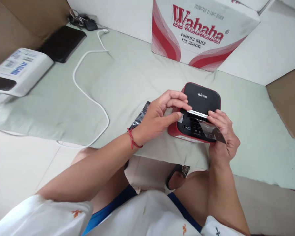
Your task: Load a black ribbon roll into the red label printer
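A small thermal printer [201, 96] with a black top and red sides sits near the table's front edge. A dark, see-through film strip [212, 131] sticks out of its slot, slanting toward the right. My left hand [159, 113] reaches over the left side, fingers apart, fingertips on the lid and thumb by a small pale patch. Around the right side curls my right hand [223, 131], its fingertips on the lid's edge. Its thumb is hidden behind the strip and printer. A crumpled, shiny dark wrapper [140, 118] lies partly under my left wrist.
A white Wahaha water carton [199, 36] stands behind the printer. At the left are a white device [22, 70], a black flat object [62, 42] and keys [82, 20]. A white cable [88, 98] winds over the table's front edge. Cardboard [291, 98] borders the right.
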Available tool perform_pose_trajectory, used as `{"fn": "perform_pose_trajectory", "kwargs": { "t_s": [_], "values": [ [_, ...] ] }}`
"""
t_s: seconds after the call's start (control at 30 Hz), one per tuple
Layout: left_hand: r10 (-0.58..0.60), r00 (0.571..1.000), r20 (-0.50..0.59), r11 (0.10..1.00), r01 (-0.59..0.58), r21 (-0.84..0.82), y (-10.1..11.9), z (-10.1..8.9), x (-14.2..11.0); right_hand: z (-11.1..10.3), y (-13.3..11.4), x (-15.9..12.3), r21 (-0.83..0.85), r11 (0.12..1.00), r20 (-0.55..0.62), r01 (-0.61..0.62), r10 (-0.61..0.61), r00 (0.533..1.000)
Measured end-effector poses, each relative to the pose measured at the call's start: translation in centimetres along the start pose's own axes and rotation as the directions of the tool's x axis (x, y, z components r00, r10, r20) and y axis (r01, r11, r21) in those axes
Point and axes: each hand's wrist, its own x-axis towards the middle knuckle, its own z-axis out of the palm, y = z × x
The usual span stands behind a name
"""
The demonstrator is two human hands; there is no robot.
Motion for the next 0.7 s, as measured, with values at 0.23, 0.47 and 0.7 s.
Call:
{"fn": "perform_pose_trajectory", "kwargs": {
  "t_s": [0.23, 0.47, 0.7],
  "values": [
    [-0.074, 0.997, 0.018, 0.997, 0.075, -0.033, -2.8, -1.0, 0.4, 0.0, -1.6, -1.1, -0.045, 0.989, -0.045, 0.138, -0.14, 0.989],
    [-0.199, 0.979, 0.045, 0.972, 0.203, -0.122, -2.2, -0.8, 0.3, -0.9, -2.4, -1.9, -0.114, 0.947, 0.044, 0.301, -0.298, 0.954],
    [-0.244, 0.97, 0.0, 0.95, 0.239, -0.2, -0.7, 0.0, 0.4, -1.5, -3.9, -0.9, -0.162, 0.947, 0.124, 0.277, -0.259, 0.958]
  ]
}}
